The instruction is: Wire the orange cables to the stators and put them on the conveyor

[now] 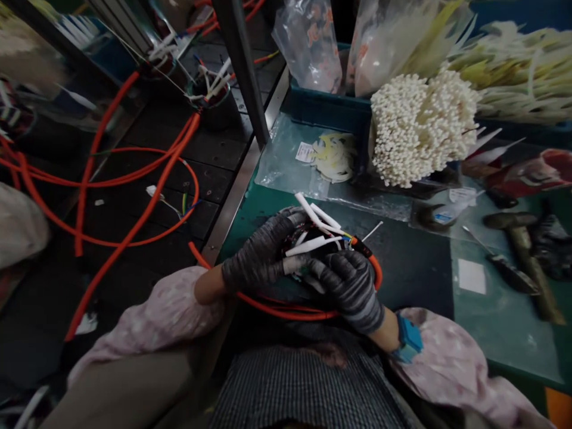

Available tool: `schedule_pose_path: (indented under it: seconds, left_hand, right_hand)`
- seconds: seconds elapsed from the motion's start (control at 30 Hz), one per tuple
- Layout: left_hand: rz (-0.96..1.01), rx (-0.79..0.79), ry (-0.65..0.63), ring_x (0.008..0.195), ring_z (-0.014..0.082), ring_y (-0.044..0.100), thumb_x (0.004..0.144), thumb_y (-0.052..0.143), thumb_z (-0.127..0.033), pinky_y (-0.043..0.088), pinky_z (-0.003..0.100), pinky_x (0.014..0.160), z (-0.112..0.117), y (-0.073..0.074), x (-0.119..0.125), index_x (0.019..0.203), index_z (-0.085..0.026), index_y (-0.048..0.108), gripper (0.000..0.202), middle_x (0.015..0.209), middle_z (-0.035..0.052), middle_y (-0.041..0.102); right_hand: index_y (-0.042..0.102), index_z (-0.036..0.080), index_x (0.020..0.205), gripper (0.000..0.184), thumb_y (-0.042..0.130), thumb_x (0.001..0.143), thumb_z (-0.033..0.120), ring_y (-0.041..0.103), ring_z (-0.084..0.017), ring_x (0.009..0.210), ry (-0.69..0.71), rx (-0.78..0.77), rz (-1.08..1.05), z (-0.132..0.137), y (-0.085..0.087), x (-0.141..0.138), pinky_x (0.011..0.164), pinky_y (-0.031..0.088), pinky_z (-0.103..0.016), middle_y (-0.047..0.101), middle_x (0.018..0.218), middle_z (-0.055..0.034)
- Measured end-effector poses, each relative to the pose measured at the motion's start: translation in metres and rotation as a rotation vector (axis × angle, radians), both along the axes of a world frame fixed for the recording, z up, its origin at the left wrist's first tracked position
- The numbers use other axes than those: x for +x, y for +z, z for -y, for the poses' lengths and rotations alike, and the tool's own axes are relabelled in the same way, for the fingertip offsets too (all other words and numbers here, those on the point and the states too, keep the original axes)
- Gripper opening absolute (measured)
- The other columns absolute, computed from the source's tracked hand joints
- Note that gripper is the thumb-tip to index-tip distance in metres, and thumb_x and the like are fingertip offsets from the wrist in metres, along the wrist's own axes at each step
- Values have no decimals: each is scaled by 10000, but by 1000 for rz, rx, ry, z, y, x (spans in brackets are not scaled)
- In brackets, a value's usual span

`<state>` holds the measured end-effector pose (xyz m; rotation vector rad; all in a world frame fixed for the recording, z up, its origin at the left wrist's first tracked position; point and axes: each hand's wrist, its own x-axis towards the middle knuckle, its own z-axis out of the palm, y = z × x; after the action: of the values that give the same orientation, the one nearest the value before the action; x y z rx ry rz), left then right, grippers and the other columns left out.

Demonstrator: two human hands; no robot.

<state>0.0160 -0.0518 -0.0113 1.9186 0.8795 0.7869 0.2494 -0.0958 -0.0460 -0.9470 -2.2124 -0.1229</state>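
Both my hands wear dark grey striped gloves and meet at the near edge of a green bench (500,322). My left hand (261,253) is closed around the end of an orange cable (286,310) that loops under both hands. Thin coloured wires tipped with white sleeves (315,229) fan out of that cable end above my fingers. My right hand (351,286) is closed too, pinching one white sleeve at the cable end. A blue band sits on my right wrist.
A big bundle of white-tipped sleeves (422,125) stands in a blue bin (326,107) behind. A clear bag with yellowish parts (333,156) lies in front. Tools (522,250) lie at right. Long orange cables (134,179) run over the dark floor at left.
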Motion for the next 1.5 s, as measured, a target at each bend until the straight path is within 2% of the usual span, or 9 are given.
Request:
schedule_pose_path:
  seconds: [0.2,0.37,0.53,0.7,0.87,1.17,1.3,1.4,1.5]
  left_hand:
    - [-28,211,-52,1566,406,444,846,913,-401,382,617,1325,3,4,5,1668,-264,352,1004,1642,188,484]
    - [-64,232,52,1593,391,394,889,784,-249,356,620,1331,16,-2,11,1652,-232,333,887,1654,202,430]
    - [-64,230,58,1633,404,324,837,722,-156,353,648,1329,23,2,10,1664,-253,299,935,1695,194,366]
    - [-145,134,9,1624,429,349,882,797,-253,454,652,1278,24,8,0,1709,-312,214,1014,1738,187,334]
    - [-135,156,-28,1636,427,338,932,850,-382,471,639,1271,23,-4,-11,1733,-374,125,1080,1763,192,285]
    - [-141,198,80,1651,392,315,952,759,-183,407,631,1320,34,-7,4,1731,-319,166,988,1667,189,448]
    - [-97,288,119,1661,373,279,927,695,-134,408,622,1321,38,-15,14,1727,-330,184,969,1692,151,407]
    - [-171,317,84,1664,377,256,920,645,-114,366,666,1332,40,-7,23,1719,-330,206,937,1653,137,453]
    - [-245,273,56,1665,420,243,896,700,-145,407,657,1308,41,6,27,1701,-281,254,930,1724,185,327]
  right_hand:
    - [816,245,1033,166,699,978,139,607,-198,785,39,-77,19,4,2,7,705,507,-350,745,827,-20]
    - [809,180,1125,247,589,1033,113,587,-207,740,42,-69,-14,9,11,6,633,482,-340,714,741,-28]
    - [807,225,1096,228,595,1048,157,623,-192,750,64,-60,20,11,14,2,608,471,-321,768,815,-15]
    - [811,240,1120,195,643,1029,197,684,-212,865,111,-126,61,11,18,-7,697,549,-348,809,949,-37]
    - [816,243,951,370,485,1089,153,654,-186,760,134,-82,31,10,23,-8,670,550,-322,763,782,-19]
    - [814,225,972,364,484,1079,115,734,-170,836,207,-130,21,16,36,8,727,657,-297,830,932,-25]
    - [759,295,1279,337,603,1038,120,729,-229,1175,106,-172,-103,18,40,26,968,662,-383,808,1216,-34]
    - [500,358,1621,567,636,1071,330,674,-306,1344,-77,-361,-207,14,29,32,1076,635,-509,684,1486,-89]
    - [380,372,1696,699,628,1061,525,661,-339,1366,-106,-431,-268,9,17,34,1128,605,-574,662,1499,-113]
